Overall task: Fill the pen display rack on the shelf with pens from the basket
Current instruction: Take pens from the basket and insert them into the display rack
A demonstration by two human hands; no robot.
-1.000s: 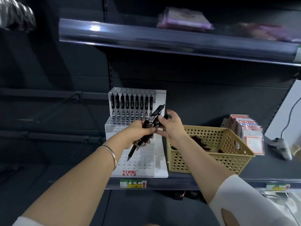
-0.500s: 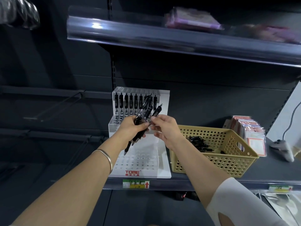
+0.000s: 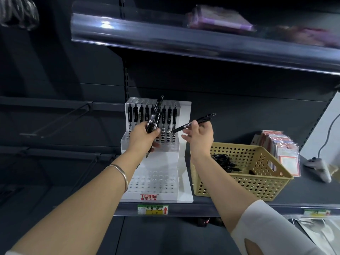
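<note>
At centre frame I see my left hand [image 3: 145, 134] clenched around a bundle of black pens [image 3: 154, 116], held up before the white pen display rack [image 3: 184, 162], whose back row already holds pens. Just right of it, my right hand [image 3: 199, 135] pinches a single pen [image 3: 193, 123] between thumb and forefinger, other fingers spread, tip aimed at the rack's holes. At lower right, the yellow basket [image 3: 257, 188] holds more pens.
</note>
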